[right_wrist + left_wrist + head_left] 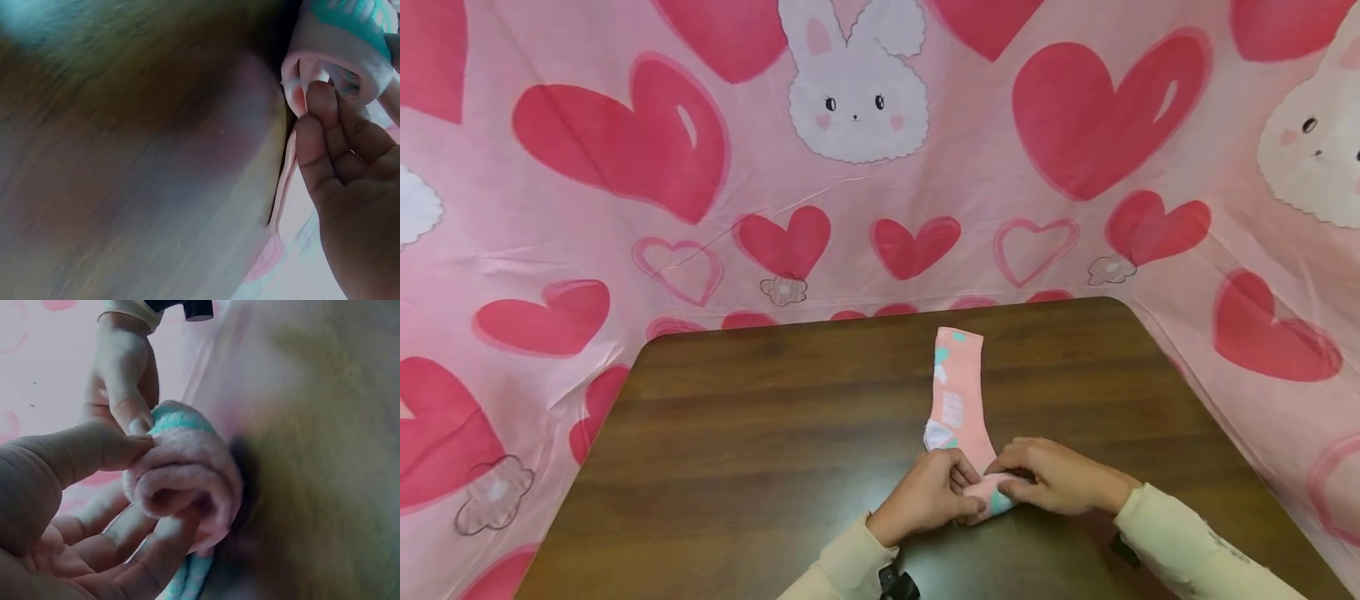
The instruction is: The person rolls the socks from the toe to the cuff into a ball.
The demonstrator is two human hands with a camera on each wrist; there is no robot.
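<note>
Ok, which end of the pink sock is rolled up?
The near end, between the left hand and right hand; the far cuff end lies flat on the table, untouched.

Pink cloth printed with red hearts and white rabbit heads hangs behind and beside a brown wood-grain counter.

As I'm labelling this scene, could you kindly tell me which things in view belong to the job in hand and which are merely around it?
Part of the job:
Pink sock, its near end rolled
Left hand and right hand, both holding the rolled end
Table, the work surface

Just around it:
Heart-and-rabbit cloth behind the table
Black item at the left wrist
</note>
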